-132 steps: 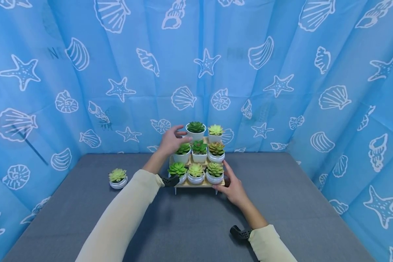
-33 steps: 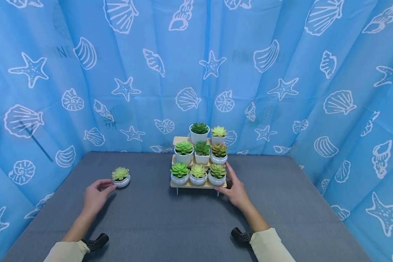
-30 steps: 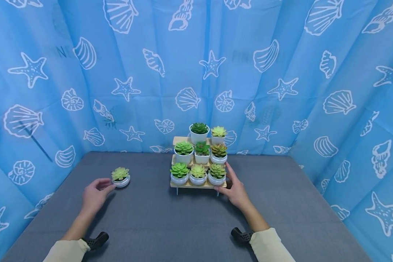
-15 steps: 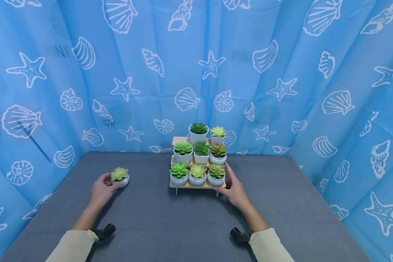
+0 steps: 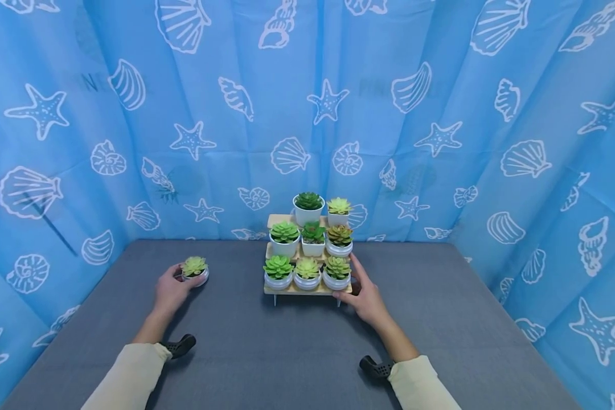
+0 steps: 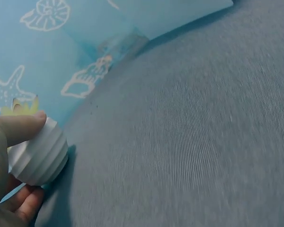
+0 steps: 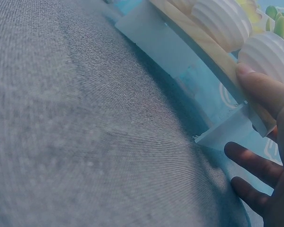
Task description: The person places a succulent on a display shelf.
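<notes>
At the left, my left hand (image 5: pixel 171 290) pinches a small potted succulent (image 5: pixel 194 267) with pale green leaves. Its white ridged pot (image 6: pixel 40 153) sits between thumb and fingers in the left wrist view; whether it touches the cloth I cannot tell. My right hand (image 5: pixel 365 296) holds the right end of a wooden tiered plant stand (image 5: pixel 310 291). In the right wrist view the thumb (image 7: pixel 262 87) presses the front shelf's edge beside a ridged pot (image 7: pixel 267 56), while two fingers spread below, near the stand's leg (image 7: pixel 227 127).
Several potted succulents fill the stand's front and middle tiers. On the back tier are a dark green one (image 5: pixel 308 205) and a pale one (image 5: pixel 338 209), with bare wood (image 5: pixel 281 219) at its left end. Grey cloth (image 5: pixel 266 353) covers the table; a blue shell-patterned curtain (image 5: pixel 307 85) surrounds it.
My left hand has gone from the stand's back tier to the lone succulent, taken hold of it and shifted it slightly right. The right hand stays on the stand.
</notes>
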A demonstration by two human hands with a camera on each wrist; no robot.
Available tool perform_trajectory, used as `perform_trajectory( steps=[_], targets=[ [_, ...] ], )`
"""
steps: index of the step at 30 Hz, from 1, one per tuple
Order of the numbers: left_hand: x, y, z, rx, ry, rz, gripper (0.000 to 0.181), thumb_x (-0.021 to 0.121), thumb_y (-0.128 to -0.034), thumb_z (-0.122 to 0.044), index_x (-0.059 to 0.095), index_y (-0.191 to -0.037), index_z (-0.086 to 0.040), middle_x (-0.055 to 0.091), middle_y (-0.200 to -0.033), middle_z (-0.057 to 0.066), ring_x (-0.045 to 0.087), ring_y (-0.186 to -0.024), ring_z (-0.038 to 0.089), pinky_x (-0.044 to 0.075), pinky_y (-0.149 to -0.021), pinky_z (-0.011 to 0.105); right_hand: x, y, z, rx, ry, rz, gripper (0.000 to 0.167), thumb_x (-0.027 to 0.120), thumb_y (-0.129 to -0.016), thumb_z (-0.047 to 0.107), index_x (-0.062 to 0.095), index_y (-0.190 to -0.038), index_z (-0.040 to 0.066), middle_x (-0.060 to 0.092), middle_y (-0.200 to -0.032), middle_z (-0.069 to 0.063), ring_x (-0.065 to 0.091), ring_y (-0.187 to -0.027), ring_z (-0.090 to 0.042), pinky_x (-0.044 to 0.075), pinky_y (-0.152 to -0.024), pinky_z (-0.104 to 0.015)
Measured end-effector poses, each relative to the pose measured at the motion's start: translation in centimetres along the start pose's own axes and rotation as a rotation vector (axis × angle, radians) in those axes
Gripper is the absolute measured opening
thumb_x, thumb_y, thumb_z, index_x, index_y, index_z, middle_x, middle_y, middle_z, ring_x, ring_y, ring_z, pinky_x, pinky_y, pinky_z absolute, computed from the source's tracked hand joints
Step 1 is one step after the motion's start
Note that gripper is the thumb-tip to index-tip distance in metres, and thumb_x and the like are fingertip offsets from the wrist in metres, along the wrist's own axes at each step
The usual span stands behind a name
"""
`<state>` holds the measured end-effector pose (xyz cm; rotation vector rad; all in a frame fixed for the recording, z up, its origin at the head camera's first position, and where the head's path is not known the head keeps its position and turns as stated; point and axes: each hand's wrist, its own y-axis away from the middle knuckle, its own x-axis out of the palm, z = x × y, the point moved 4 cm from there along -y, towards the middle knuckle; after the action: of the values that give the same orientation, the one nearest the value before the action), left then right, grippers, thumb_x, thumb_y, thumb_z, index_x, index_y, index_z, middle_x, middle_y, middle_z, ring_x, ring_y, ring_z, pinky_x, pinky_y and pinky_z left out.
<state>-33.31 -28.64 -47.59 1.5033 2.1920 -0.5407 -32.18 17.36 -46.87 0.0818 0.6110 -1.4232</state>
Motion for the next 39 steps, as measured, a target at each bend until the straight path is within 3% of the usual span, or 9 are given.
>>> perform_trajectory(
  steps=[8, 15, 20, 26, 33, 39],
  targets=[
    [0.7, -0.5, -1.6, -0.003, 0.072, 0.012, 0.079, 0.074, -0.0862, -0.033, 0.037, -0.144, 0.006, 0.045, -0.138, 0.027, 0.045, -0.122, 0.039, 0.039, -0.097, 0.053, 0.1, 0.0, -0.1, 0.008, -0.006, -0.002, 0.102, 0.082, -0.080, 0.016, 0.017, -0.156, 0.031, 0.057, -0.133, -0.016, 0.062, -0.108, -0.030, 0.050, -0.082, -0.042],
    [0.8, -0.9, -4.0, 0.032, 0.122, 0.020, 0.075, 0.072, -0.0873, -0.039, 0.042, -0.142, 0.003, 0.047, -0.137, 0.024, 0.046, -0.121, 0.037, 0.042, -0.095, 0.050, 0.1, 0.0, -0.1, -0.001, 0.000, -0.001, 0.101, 0.082, -0.080, 0.018, 0.017, -0.157, 0.030, 0.057, -0.133, -0.018, 0.062, -0.109, -0.031, 0.050, -0.082, -0.042],
    [1.0, -1.4, -6.2, 0.047, 0.141, 0.003, 0.075, 0.073, -0.0864, -0.040, 0.044, -0.141, 0.003, 0.048, -0.136, 0.024, 0.046, -0.121, 0.037, 0.042, -0.096, 0.050, 0.0, 0.0, 0.1, -0.006, 0.008, -0.006, 0.100, 0.081, -0.081, 0.016, 0.016, -0.157, 0.025, 0.056, -0.133, -0.020, 0.063, -0.107, -0.033, 0.051, -0.080, -0.041],
    [1.6, -1.9, -9.4, 0.086, 0.129, 0.032, 0.078, 0.073, -0.0858, -0.042, 0.042, -0.143, 0.001, 0.046, -0.140, 0.023, 0.046, -0.123, 0.037, 0.042, -0.096, 0.051, -0.3, 0.7, 2.8, 0.005, 0.016, 0.020, 0.097, 0.078, -0.083, 0.010, 0.014, -0.157, 0.009, 0.053, -0.133, -0.028, 0.062, -0.106, -0.039, 0.050, -0.079, -0.044],
    [2.0, -2.3, -13.7, 0.146, 0.171, 0.074, 0.077, 0.073, -0.0854, -0.043, 0.044, -0.143, -0.001, 0.046, -0.141, 0.021, 0.046, -0.123, 0.036, 0.043, -0.094, 0.051, 0.0, 0.1, 0.0, 0.028, 0.031, -0.006, 0.101, 0.082, -0.080, 0.021, 0.016, -0.157, 0.030, 0.057, -0.132, -0.017, 0.063, -0.106, -0.029, 0.049, -0.083, -0.044],
    [2.6, -2.4, -16.4, 0.179, 0.225, 0.078, 0.071, 0.073, -0.0859, -0.041, 0.049, -0.141, -0.003, 0.048, -0.138, 0.019, 0.047, -0.122, 0.035, 0.044, -0.093, 0.050, 0.0, 0.1, 0.0, 0.022, 0.010, -0.006, 0.102, 0.082, -0.080, 0.020, 0.016, -0.156, 0.032, 0.057, -0.132, -0.015, 0.062, -0.109, -0.030, 0.048, -0.086, -0.046]
  ],
)
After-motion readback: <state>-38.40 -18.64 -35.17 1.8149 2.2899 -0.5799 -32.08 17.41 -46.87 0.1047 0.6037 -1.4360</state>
